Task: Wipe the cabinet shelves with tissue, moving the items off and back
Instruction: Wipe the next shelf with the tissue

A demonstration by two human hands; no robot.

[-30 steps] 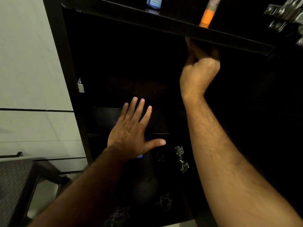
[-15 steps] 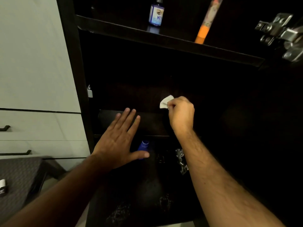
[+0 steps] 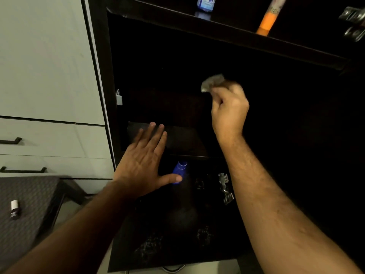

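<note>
A dark cabinet stands open before me. My right hand [image 3: 229, 107] pinches a crumpled white tissue [image 3: 212, 83] inside the dark middle compartment, a little above the middle shelf [image 3: 183, 139]. My left hand [image 3: 144, 161] lies flat with fingers spread over the front edge of that shelf. Just below its thumb stands a blue bottle [image 3: 178, 172] on the lower level. On the upper shelf [image 3: 227, 30] stand a blue-and-white bottle [image 3: 206, 3] and an orange tube [image 3: 267, 18].
Metal hinges [image 3: 225, 187] lie in the lower compartment, and another hinge [image 3: 353, 24] sits at the top right. White drawers with black handles [image 3: 22, 170] are on the left. A small white-capped bottle [image 3: 14, 210] lies on a dark woven surface [image 3: 29, 204] at lower left.
My right hand came down from under the upper shelf with the tissue, then rose and shifted right inside the middle compartment. My left hand stayed flat over the shelf edge.
</note>
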